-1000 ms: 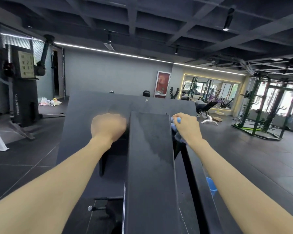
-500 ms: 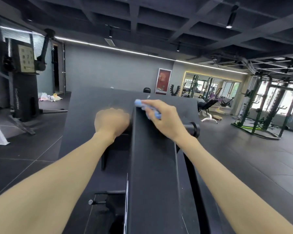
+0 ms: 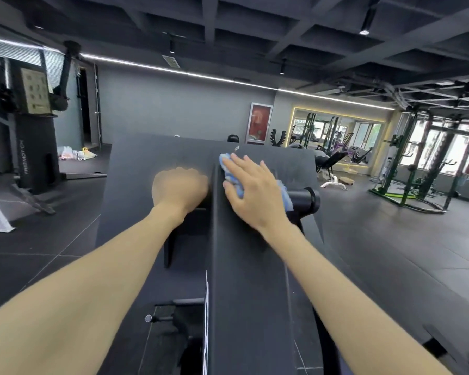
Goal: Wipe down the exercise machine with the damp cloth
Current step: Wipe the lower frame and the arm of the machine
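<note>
Head view: the right hand (image 3: 255,193) presses flat, fingers straight, on the one blue cloth (image 3: 229,169) at the far end of the machine's long black pad (image 3: 249,280) — wiping looks underway, with the near stretch seemingly left. The left hand (image 3: 179,188) is fisted beside the pad; whether it grips anything I cannot tell. Two hands, one cloth.

Gym: squat racks (image 3: 406,161), wall mirror (image 3: 336,136)
</note>
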`<action>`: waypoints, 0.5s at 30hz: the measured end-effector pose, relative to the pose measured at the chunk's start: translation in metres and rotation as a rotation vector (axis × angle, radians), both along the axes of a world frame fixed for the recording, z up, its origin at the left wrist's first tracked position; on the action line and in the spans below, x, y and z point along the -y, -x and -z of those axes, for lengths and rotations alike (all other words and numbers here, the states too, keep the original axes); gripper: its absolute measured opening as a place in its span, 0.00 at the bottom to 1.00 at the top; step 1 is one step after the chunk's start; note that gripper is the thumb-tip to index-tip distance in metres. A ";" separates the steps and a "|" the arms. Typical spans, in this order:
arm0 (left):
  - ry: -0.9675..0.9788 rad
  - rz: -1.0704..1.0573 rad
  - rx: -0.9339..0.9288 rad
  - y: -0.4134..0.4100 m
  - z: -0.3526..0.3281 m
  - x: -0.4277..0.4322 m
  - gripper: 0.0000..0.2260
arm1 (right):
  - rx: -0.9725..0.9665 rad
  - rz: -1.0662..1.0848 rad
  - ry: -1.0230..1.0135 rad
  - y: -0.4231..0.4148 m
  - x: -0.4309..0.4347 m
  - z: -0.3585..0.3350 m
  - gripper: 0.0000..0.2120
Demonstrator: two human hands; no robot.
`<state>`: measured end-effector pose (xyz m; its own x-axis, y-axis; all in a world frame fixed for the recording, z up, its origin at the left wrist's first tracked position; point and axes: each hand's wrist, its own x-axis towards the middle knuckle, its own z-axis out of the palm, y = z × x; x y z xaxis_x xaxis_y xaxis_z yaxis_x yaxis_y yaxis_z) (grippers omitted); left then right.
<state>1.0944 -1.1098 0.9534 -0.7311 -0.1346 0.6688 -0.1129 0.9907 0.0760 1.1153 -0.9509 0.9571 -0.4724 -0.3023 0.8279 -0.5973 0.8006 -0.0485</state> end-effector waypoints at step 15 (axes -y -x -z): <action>-0.018 0.091 -0.019 -0.002 0.000 0.000 0.15 | -0.062 -0.024 0.093 -0.017 0.002 0.039 0.18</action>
